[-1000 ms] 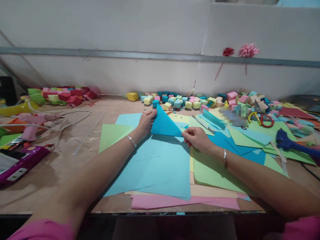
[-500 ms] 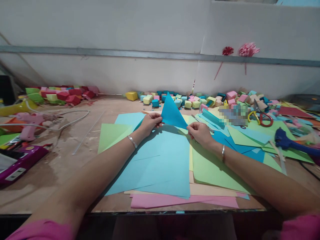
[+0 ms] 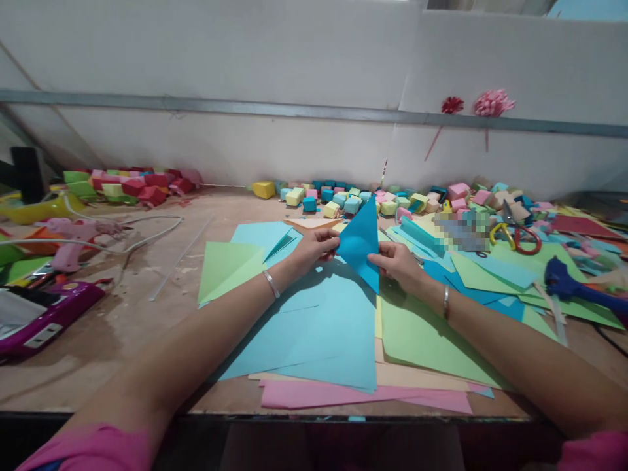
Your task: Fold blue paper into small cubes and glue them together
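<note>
A pale wall [image 3: 220,52] fills the back, crossed by a long grey metal bar [image 3: 275,108]. Below it spreads a wide brown table [image 3: 132,314] with scraps and stains on its top. Light blue sheets [image 3: 304,340] lie across the middle of the table, with a green sheet [image 3: 426,340] just beside them on the right and pink paper [image 3: 353,397] near the front edge. Along the back sit two heaps of small paper cubes: mostly red, pink and green ones [image 3: 135,188] at the left, and pastel and blue ones [image 3: 352,205] from the middle toward the right. A purple power strip [image 3: 73,311] lies at the far left.

A blue paper triangle [image 3: 360,239] is held up over the light blue sheets, one long edge nearly upright on its right side. The left hand [image 3: 316,248] pinches its left corner between thumb and fingers; the right hand [image 3: 400,265] grips the upright edge, thumb in front. A pink glue gun [image 3: 69,239] rests behind the power strip, and a blue glue gun [image 3: 569,281] lies at the far right, near scissors [image 3: 527,241] with yellow and red handles. Smallest is a silver bracelet [image 3: 271,284] on the left wrist, matched by another bracelet [image 3: 446,302] on the right.
</note>
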`<state>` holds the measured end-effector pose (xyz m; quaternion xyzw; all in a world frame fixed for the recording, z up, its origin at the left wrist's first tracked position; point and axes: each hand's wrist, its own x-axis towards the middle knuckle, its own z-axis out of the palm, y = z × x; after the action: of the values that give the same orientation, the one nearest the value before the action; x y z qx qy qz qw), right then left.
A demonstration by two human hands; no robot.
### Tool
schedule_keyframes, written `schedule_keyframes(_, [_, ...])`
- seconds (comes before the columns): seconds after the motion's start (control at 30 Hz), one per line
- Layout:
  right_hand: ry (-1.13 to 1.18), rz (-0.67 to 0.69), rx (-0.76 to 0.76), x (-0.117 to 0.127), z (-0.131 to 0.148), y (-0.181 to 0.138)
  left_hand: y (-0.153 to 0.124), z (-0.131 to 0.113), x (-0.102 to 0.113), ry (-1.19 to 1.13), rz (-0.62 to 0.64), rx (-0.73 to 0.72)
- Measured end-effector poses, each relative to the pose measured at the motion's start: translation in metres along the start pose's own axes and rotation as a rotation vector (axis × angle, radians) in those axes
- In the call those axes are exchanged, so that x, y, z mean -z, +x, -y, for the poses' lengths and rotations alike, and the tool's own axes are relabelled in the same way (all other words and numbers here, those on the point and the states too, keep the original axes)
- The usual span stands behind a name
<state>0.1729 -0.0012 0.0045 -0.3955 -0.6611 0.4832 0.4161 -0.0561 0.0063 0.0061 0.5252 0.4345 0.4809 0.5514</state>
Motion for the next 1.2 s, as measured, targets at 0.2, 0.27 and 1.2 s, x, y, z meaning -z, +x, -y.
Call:
schedule_keyframes(0.2, [0.167,-0.257,0.066,-0.007,-0.005,-0.001,-0.018,-0.001,-0.040,-0.023,0.127,0.100])
schedule_keyframes(0.27, [0.157,-0.218,0.081,-0.012,-0.003,-0.005,-0.026,-0.001,-0.051,0.038,0.223,0.101])
schedule_keyframes(1.2, [0.269,-0.643,0.196,0.058,-0.035,0.047,-0.021,-0.005,-0.041,0.047,-0.158,-0.010])
